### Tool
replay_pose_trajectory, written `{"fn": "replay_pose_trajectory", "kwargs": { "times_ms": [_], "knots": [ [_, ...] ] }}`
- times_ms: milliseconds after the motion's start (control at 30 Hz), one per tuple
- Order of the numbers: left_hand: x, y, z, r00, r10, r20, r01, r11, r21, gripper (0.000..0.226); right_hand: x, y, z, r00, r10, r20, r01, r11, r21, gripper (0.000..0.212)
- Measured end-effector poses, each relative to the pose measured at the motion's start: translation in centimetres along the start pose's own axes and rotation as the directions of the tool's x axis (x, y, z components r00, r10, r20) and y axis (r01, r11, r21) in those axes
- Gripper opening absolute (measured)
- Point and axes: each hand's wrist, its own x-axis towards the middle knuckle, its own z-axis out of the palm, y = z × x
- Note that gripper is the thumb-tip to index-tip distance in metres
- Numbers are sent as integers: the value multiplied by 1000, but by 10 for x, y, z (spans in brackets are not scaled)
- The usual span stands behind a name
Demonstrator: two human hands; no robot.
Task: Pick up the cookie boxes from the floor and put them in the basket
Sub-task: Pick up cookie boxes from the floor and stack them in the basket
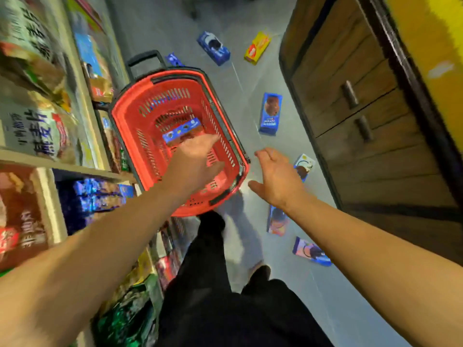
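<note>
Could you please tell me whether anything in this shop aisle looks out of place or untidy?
Yes: cardboard cookie boxes lie scattered at odd angles on the grey floor, among them a blue box, a yellow box and another blue box. Only one blue box lies in the red plastic basket.

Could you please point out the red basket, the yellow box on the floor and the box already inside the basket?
red basket (226, 126): head view, bare right side wall.
yellow box (257, 48): head view, top face.
box in the basket (181, 131): head view, blue top face.

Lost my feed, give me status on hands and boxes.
Left hand open above red basket, right hand open, empty. One cookie box inside. Several still on floor. Nothing blocking.
</note>
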Motion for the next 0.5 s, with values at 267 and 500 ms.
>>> {"fn": "replay_pose_trajectory", "kwargs": {
  "times_ms": [267, 500],
  "knots": [
    [-93, 154, 75, 991, 109, 77, -112, 993, 31, 66, -207, 119, 7, 968, 232, -96, -218, 966, 136, 71],
    [-113, 207, 125, 983, 7, 184, 2, 999, -51, 62, -275, 171, 25, 892, 446, -72, -412, 869, 275, 73]
  ]
}}
